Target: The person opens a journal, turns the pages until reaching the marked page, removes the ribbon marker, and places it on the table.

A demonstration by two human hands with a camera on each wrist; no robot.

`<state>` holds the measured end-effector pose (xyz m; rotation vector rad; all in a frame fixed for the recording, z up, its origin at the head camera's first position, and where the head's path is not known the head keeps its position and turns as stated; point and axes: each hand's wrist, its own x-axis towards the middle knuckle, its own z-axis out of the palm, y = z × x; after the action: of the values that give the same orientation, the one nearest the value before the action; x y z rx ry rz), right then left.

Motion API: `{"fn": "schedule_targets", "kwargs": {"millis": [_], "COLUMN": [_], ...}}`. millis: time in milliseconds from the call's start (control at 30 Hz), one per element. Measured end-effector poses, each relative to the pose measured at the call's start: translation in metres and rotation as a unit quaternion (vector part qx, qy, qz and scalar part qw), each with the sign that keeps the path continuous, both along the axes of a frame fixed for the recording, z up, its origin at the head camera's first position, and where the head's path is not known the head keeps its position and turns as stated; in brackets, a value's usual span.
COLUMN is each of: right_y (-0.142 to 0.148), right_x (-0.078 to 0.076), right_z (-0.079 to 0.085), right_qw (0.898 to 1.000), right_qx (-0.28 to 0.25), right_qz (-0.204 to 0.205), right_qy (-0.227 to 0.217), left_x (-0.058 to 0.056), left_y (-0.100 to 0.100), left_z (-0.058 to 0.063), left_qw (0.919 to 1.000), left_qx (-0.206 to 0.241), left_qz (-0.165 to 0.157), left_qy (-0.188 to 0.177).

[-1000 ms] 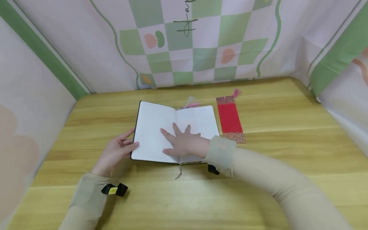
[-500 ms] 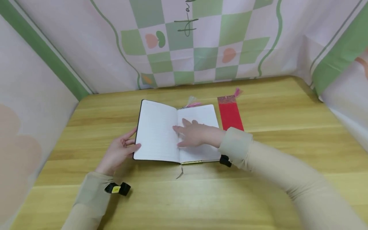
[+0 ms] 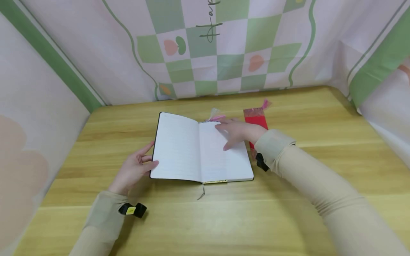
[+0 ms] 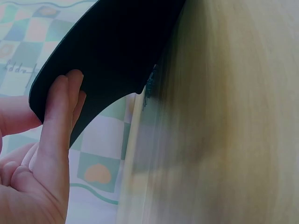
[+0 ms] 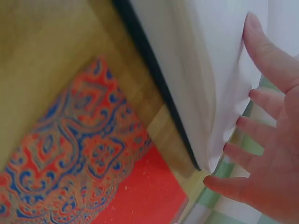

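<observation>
An open notebook with blank white pages and a black cover lies on the table, its left side raised. My left hand pinches that side's outer edge, thumb on the page and fingers behind the black cover. My right hand, fingers spread, rests on the upper part of the right page. Beneath this page a patterned strip peeks out at the bottom, and a pink tassel and a whitish one show at the top. A grey ribbon hangs from the spine.
Right of the notebook lies a red bookmark with patterned ends and a pink tassel, partly hidden by the right hand and cuff. A checked green and white cloth hangs behind the wooden table.
My right hand has moved from the notebook's middle across the right page, toward its upper right. The left hand keeps its pinch on the left edge.
</observation>
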<state>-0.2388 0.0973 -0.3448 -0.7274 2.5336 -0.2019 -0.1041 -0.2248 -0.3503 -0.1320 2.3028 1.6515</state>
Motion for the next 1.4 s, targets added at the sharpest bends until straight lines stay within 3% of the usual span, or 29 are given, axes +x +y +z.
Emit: {"fn": "schedule_targets", "kwargs": {"millis": [233,467,600,833,1000,1200,1400], "right_y": [0.010,0.010,0.007,0.003,0.003,0.007,0.014], "right_x": [-0.011,-0.020,-0.020,-0.014,-0.007,0.007,0.023], "right_z": [-0.005,-0.002,-0.001,0.000,-0.001,-0.004,-0.004], "right_qw": [1.000,0.999,0.999,0.996,0.991,0.987,0.988], "right_qx": [-0.026,-0.018,-0.010,-0.014,-0.028,-0.064,-0.087], "right_qz": [0.007,-0.039,-0.044,-0.015,0.000,0.012,0.014], "right_qy": [-0.001,0.011,0.019,0.091,0.134,0.145,0.125], "left_x": [0.001,0.002,0.004,0.004,0.001,-0.002,-0.001], "left_y": [0.004,0.004,0.001,-0.002,-0.001,-0.001,-0.002], "left_z": [-0.001,-0.003,-0.005,-0.006,-0.004,-0.002,-0.005], "left_qw": [0.9999,0.9999,0.9999,0.9998,0.9998,0.9991,0.9990], "left_qx": [-0.002,0.000,0.003,0.014,-0.010,-0.036,-0.032], "left_qz": [0.005,0.002,-0.003,0.001,0.004,0.000,0.001], "left_qy": [-0.011,-0.011,-0.012,-0.012,-0.019,-0.024,-0.031]}}
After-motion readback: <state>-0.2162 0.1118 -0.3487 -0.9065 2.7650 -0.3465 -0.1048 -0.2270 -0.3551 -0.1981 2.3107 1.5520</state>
